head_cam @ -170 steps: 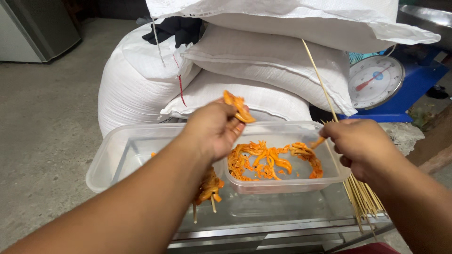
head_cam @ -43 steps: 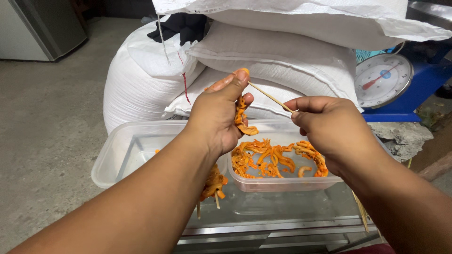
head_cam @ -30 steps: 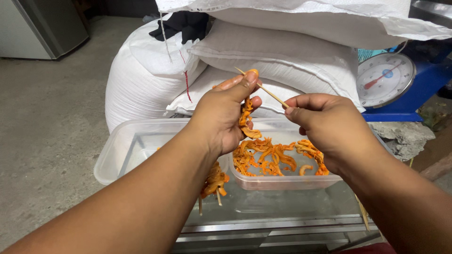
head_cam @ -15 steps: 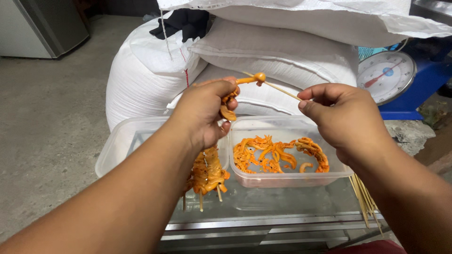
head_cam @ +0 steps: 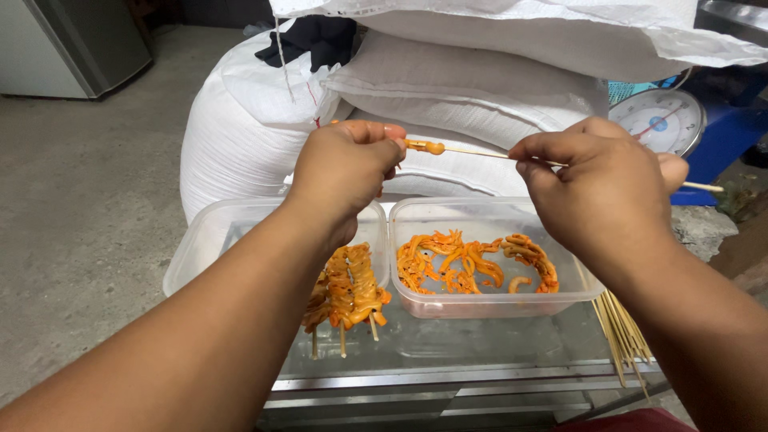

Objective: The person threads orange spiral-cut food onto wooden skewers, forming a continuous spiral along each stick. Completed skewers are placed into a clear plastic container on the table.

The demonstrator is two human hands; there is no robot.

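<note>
Fingers of the left hand pinch an orange marinated strip threaded on a thin bamboo skewer; the right hand is clamped on the skewer's other part, its butt end poking out past the knuckles. Both hover above two clear plastic tubs on the tabletop: the right tub holds loose orange strips, the left tub finished skewers. Spare sticks lie at the tabletop's right edge.
</note>
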